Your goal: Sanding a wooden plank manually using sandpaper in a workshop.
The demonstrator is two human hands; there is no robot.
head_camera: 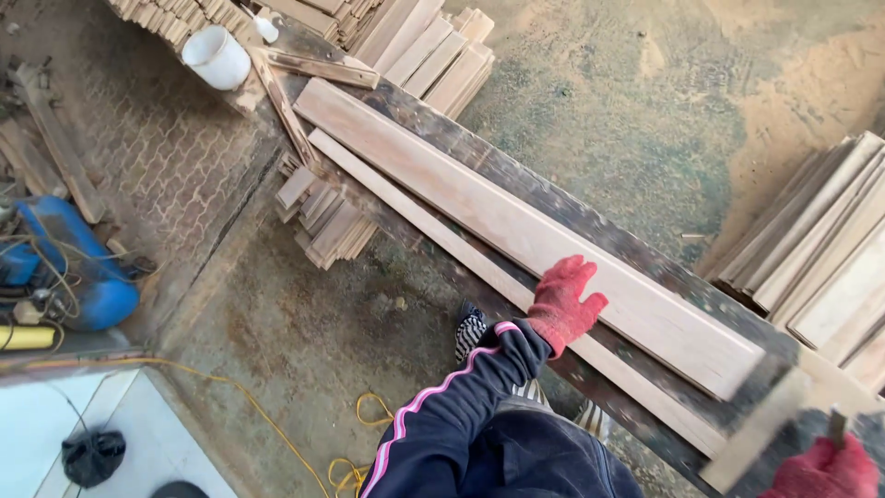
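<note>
Left hand [564,304], in a red glove, rests flat with fingers spread on the wide plank [516,231], which lies lengthwise along the dark workbench [590,221]. A narrow strip [479,267] lies just beside the plank on its near edge. Right hand [823,470], also gloved, is closed around a blurred wooden piece [758,429] at the bench's near end.

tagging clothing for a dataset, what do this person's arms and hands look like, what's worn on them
Both hands wear red knitted gloves: the left hand shows its glove whole, with a ribbed cuff, and the right hand shows only partly at the bottom corner. The left arm is in a dark navy sleeve with a pink and white stripe running down its length. The right sleeve is out of view.
</note>
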